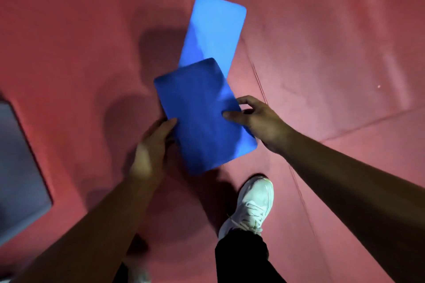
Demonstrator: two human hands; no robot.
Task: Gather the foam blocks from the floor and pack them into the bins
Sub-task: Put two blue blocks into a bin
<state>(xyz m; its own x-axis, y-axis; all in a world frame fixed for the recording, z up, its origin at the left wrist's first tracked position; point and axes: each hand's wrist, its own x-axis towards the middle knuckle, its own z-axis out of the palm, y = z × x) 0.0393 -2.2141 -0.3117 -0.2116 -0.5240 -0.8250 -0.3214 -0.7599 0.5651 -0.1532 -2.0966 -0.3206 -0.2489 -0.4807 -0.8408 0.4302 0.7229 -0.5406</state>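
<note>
I am mid-gathering. One dark blue foam block [202, 119] is up off the red floor [333, 48], carried between both grips. My left grip [150, 147] clasps its left long edge. My right grip [258, 122] pinches the right edge, thumb on top and fingers wrapped round the side. A second, paler blue block [213, 30] seems to lie flat on the floor just beyond, its near end hidden behind the one I hold. No bin is plainly in view, and a grey shape [20, 167] at the floor's left side is too blurred to name. Next, I judge, I must free one grip to lift the paler block, or else carry this one off to a bin.
</note>
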